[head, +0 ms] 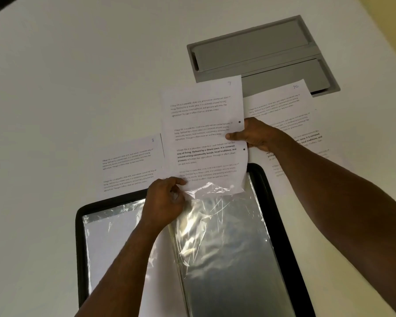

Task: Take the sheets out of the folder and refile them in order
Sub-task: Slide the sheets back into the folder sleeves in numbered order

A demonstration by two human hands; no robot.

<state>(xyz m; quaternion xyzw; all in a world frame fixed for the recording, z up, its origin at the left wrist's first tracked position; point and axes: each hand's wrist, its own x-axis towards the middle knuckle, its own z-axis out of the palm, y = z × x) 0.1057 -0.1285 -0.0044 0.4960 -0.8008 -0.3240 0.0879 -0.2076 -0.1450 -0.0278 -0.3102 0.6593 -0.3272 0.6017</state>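
The folder (pixel 281 225) lies open nearest, its clear sleeves looking mostly empty. At its top edge the left hand (pixel 165 202) pinches a sleeve mouth while the right hand (pixel 254 135) grips the sheet marked 7 (pixel 204 138), its lower end at that sleeve. Beyond the folder, sheets 5 (pixel 130 161) and 10 (pixel 284 106) lie loose. I judge much remains unfiled.
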